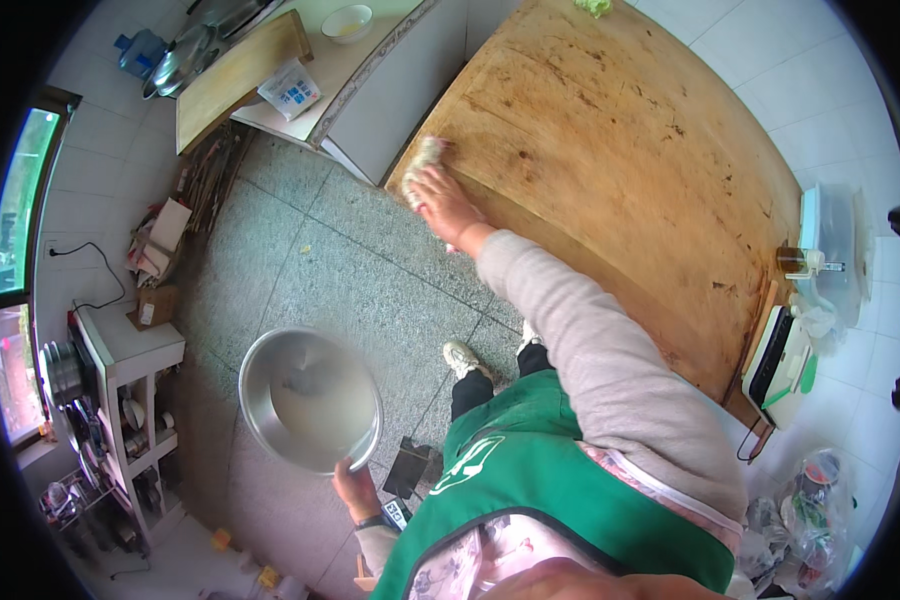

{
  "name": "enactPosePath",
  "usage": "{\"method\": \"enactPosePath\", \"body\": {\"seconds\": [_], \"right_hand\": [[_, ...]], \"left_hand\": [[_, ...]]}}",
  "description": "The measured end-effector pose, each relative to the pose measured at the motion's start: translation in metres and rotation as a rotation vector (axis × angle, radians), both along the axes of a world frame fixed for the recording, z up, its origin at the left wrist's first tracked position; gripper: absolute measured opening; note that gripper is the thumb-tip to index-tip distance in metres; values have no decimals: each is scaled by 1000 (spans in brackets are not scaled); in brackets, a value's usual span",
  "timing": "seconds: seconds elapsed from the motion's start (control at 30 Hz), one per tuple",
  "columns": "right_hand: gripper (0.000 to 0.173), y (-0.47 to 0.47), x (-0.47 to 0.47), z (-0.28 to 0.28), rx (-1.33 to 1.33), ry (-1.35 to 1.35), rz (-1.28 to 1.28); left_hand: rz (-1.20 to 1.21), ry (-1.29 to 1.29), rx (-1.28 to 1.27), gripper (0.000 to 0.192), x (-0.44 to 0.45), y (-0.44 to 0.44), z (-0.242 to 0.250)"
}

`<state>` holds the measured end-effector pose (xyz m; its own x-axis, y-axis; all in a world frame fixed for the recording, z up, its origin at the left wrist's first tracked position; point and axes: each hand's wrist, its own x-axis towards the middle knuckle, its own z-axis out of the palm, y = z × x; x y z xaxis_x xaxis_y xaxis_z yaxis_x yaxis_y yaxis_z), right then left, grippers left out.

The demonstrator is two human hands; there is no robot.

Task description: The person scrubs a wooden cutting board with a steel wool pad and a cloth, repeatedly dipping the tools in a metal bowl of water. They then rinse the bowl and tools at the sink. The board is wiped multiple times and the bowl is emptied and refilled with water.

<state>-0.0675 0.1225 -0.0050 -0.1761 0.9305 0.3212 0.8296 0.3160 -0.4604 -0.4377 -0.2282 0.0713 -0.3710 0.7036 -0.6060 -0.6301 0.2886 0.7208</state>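
My left hand [356, 491] grips the near rim of a large stainless steel basin [257, 401]. Cloudy, whitish liquid [322, 412] lies in the bottom of the basin, which is held out over the floor. Stretched forward, my right hand [446, 202] presses a crumpled light cloth [424, 156] with pinkish edges against the left corner of a wooden table [607, 165]. Part of the cloth hangs over the table's edge below the hand. The tabletop shows a damp-looking darker strip beside the cloth and several dark marks.
A counter [390, 30] holds a bowl [346, 24], a wooden board [247, 82] and a plastic packet [289, 90]. At left stands a shelf unit [142, 349] with kitchenware. On the table's right lie a plastic box [832, 225], a jug of brown liquid [793, 260] and a black-and-white appliance [776, 367].
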Motion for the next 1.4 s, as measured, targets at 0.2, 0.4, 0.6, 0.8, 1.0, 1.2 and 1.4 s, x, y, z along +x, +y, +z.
{"method": "enactPosePath", "body": {"seconds": [0.2,0.4,0.6,0.8,1.0,1.2,1.4], "right_hand": [[42,15,-9,-8,-29,-139,374],[35,-121,63,-2,124,-515,298],[27,-312,181,22,-239,-615,262],[13,-441,265,78,-282,-231,-152],[30,-467,396,35,148,67,-1297],[26,-384,499,-56,309,-210,-2005],[33,-74,455,45,195,1157,-1269]], "left_hand": [[-79,27,-26,28,4,4,-2],[-265,198,53,13,25,41,-3],[-431,22,88,27,61,98,9],[-582,-85,103,18,110,155,5],[-637,-235,175,28,172,196,-2],[-545,-125,60,24,217,222,3],[-504,-99,34,27,250,245,12]]}}
